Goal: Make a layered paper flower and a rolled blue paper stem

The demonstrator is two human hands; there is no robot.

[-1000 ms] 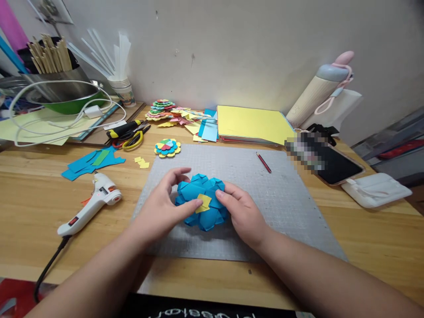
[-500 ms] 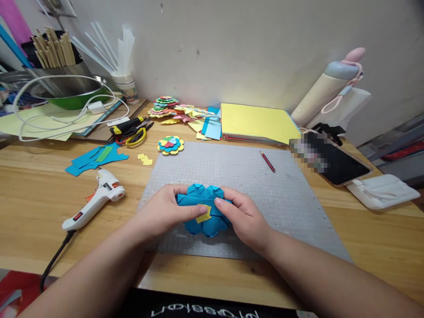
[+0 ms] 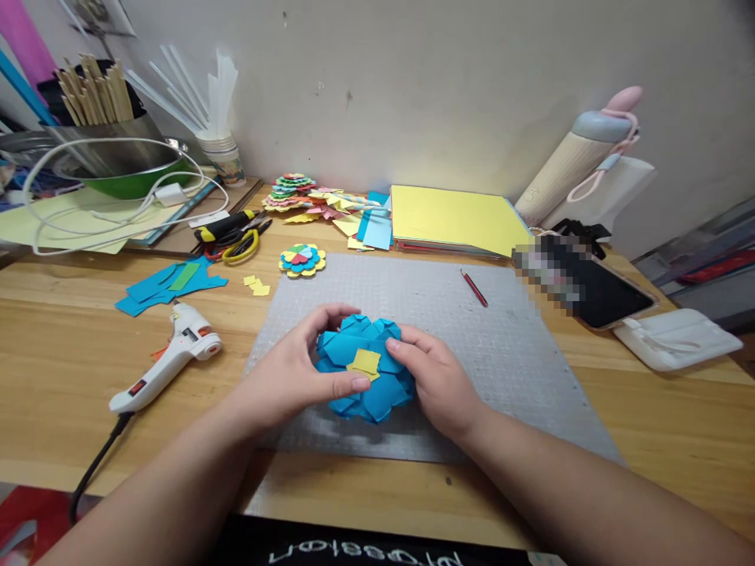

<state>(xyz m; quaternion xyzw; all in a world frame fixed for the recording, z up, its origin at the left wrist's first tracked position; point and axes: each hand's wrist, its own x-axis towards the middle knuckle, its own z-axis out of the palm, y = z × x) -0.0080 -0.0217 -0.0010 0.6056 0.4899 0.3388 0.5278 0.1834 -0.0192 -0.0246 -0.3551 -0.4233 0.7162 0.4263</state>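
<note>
A blue folded-paper flower (image 3: 377,397) is held up over the grey cutting mat (image 3: 501,377). Small yellow paper pieces (image 3: 366,361) lie on its middle and look overlapped. My left hand (image 3: 295,362) is round the flower's left side, its thumb across the lower front by the yellow paper and its fingers partly hidden behind. My right hand (image 3: 440,373) grips the right edge between thumb and fingers. At the mat's upper left corner sits a layered multicoloured paper flower (image 3: 302,259). Loose yellow paper squares (image 3: 257,286) are on the table beside it.
On the left lies a white glue gun (image 3: 171,354) with a black cord. Behind it are blue paper scraps (image 3: 153,287) and yellow-handled scissors (image 3: 241,248). A red pencil (image 3: 474,288) rests on the mat. To the right are a phone (image 3: 613,287) and a white case (image 3: 678,338).
My left thumb has slid down off the middle of the blue flower, showing more yellow paper. The flower has tilted and turned slightly. My right hand keeps its hold.
</note>
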